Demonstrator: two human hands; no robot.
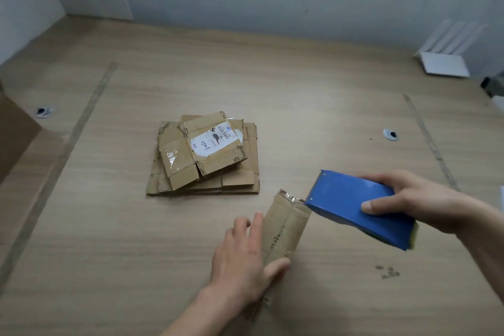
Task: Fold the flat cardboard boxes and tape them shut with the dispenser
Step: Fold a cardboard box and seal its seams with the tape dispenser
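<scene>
On wooden table, left hand grip clasps box; right hand grip clasps dispenser; white walls.

Matt brown corrugated cardboard, worn and creased: folded box, flat stack at 11 o'clock from it. Glossy clear tape on box end. Smooth blue plastic dispenser. Pale wood-grain table, matt. White paper label.

One head-worn wide-angle view looks forward and steeply down onto the desk, close above it, wall across the frame's top.
</scene>
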